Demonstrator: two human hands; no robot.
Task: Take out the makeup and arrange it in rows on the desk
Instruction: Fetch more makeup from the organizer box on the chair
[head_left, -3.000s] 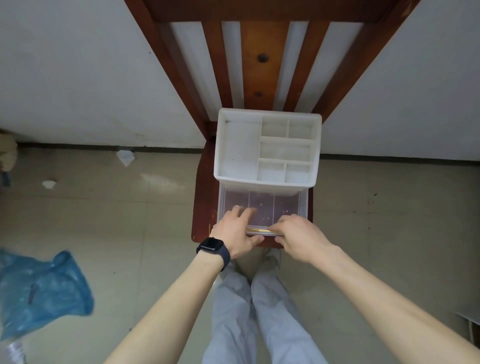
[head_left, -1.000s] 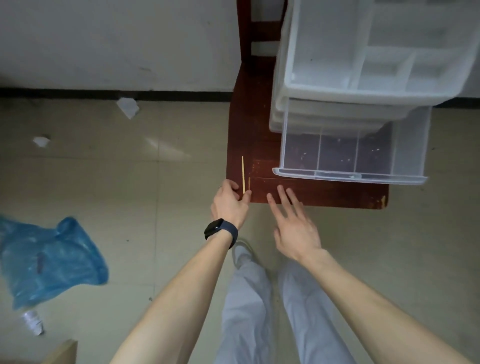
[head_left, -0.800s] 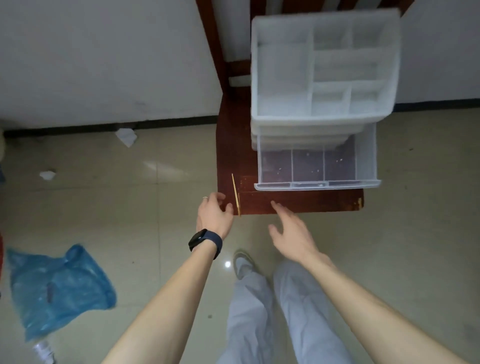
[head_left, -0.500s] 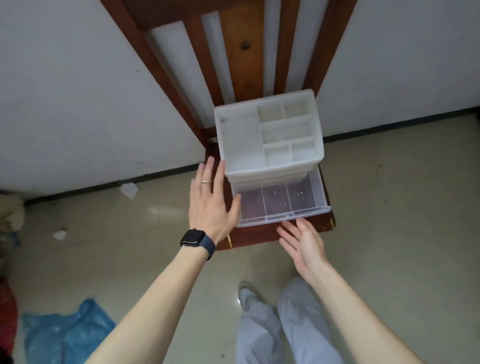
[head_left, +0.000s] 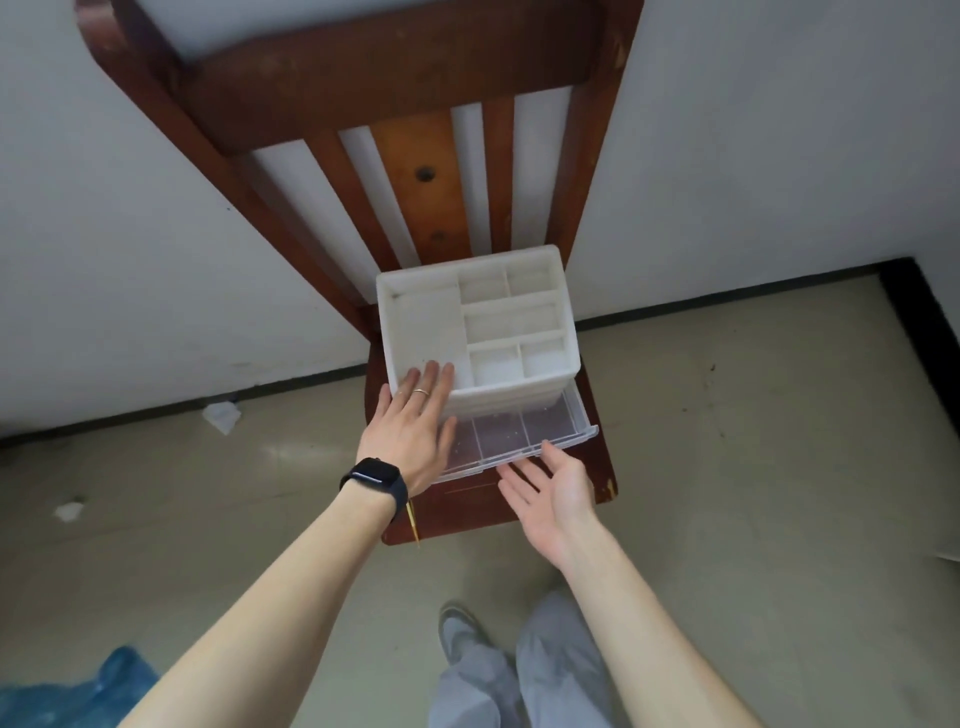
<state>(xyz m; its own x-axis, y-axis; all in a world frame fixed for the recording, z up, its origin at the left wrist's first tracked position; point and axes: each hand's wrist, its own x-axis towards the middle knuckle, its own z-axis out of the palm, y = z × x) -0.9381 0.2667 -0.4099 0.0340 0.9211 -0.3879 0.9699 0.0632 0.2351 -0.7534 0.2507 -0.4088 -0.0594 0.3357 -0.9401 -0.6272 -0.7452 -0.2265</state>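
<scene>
left hand (head_left: 413, 434) flat on organizer (head_left: 475, 325) corner | right hand (head_left: 553, 491) palm-up below open drawer (head_left: 519, 434) | chair (head_left: 498, 501)

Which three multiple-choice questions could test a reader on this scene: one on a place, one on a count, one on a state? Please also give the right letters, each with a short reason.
1. Where does the white organizer stand?
A. on the floor
B. on the wooden chair seat
C. on a desk

2. How many compartments does the top of the white organizer have?
A. three
B. six
C. nine

3. In which state is the clear drawer?
A. pulled open
B. pushed fully shut
C. lifted out and lying on the floor

Answers:
1 B: the white organizer rests on the red-brown seat, above the floor.
2 B: one large, one long and four small compartments show.
3 A: its front stands out past the white organizer, and its divided bottom shows.
</scene>
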